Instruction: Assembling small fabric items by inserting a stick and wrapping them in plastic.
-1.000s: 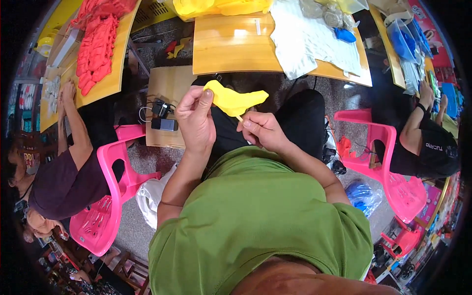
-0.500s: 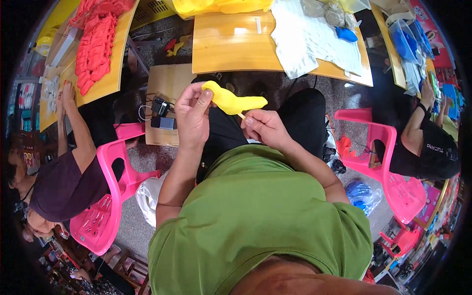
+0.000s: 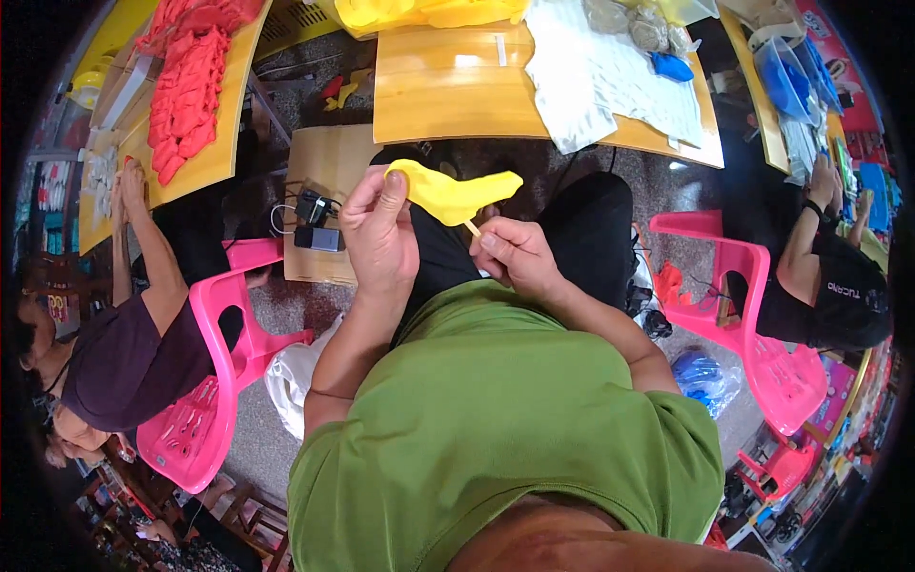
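Observation:
Above my lap I hold a limp bright-yellow piece (image 3: 448, 197), elongated, narrowing to a tip on the right; its exact kind is unclear. My left hand (image 3: 383, 224) pinches its broad left end between thumb and fingers. A thin pale stick (image 3: 472, 229) juts from the lower side of the piece. My right hand (image 3: 518, 252) closes thumb and fingers on the lower end of this stick. Whether the stick goes up inside the yellow piece is hidden.
Ahead stands a wooden table (image 3: 448, 95) with a yellow pile (image 3: 419, 11) and white cloth (image 3: 610, 86). Red bundles (image 3: 188, 105) lie on the left table. Two people work at either side by pink chairs (image 3: 214, 381). Cardboard (image 3: 319, 162) with a dark device lies on the floor.
The yellow piece has changed shape: its middle sags lower and its right tip tilts up more. My left hand has shifted slightly right; my right hand stays on the stick, slightly lower.

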### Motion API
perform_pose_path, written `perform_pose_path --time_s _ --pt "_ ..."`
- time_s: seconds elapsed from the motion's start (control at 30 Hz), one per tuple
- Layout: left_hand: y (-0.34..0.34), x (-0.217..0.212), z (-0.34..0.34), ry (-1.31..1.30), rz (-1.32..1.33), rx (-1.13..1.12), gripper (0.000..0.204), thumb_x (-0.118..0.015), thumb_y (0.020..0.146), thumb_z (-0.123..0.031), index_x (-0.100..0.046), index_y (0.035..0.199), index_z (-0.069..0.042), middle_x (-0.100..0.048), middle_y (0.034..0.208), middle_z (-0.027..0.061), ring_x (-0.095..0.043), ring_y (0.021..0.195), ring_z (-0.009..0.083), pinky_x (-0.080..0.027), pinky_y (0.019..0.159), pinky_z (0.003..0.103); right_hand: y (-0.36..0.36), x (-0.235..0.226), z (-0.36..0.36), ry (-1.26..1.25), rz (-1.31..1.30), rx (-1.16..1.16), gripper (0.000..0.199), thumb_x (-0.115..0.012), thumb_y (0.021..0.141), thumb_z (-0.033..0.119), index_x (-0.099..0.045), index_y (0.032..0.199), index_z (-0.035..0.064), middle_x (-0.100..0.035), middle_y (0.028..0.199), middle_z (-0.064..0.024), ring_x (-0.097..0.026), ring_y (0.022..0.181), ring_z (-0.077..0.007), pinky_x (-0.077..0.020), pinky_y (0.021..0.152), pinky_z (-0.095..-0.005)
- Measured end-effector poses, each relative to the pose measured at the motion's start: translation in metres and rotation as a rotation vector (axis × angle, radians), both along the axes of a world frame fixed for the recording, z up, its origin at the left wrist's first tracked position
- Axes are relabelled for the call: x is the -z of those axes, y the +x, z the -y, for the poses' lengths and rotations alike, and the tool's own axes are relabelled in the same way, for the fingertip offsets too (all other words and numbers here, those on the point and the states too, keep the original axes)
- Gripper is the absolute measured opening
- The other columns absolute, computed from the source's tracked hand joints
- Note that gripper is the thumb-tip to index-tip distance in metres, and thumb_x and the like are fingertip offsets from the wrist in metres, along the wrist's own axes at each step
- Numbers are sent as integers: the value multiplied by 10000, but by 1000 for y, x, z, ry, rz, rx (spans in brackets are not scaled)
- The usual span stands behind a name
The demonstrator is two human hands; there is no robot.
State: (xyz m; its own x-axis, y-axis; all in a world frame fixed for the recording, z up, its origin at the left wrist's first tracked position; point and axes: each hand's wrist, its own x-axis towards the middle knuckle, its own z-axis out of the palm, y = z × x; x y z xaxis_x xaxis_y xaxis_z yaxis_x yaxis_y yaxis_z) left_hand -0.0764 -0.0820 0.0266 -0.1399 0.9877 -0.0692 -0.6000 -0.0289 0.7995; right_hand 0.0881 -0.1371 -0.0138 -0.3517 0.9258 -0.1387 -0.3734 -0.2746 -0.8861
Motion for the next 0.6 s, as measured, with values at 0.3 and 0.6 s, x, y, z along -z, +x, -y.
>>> perform_pose_path --time_s 0.3,0.6 --pt "-5 4 0 9 78 23 80 -610 842 -40 -612 913 -2 -617 871 57 -570 741 127 -468 695 255 15 -4 0 -17 68 62 253 -444 952 198 -545 803 20 -455 514 0 -356 399 -57 -281 373 -203" --pt "-1 11 15 90 -267 483 189 -647 756 44 -562 918 1 -558 910 38 -549 869 121 -430 810 245 16 -11 -8 -45 -14 66 251 -426 956 192 -540 815 18 -445 501 -2 -340 371 -55 -255 352 -203"
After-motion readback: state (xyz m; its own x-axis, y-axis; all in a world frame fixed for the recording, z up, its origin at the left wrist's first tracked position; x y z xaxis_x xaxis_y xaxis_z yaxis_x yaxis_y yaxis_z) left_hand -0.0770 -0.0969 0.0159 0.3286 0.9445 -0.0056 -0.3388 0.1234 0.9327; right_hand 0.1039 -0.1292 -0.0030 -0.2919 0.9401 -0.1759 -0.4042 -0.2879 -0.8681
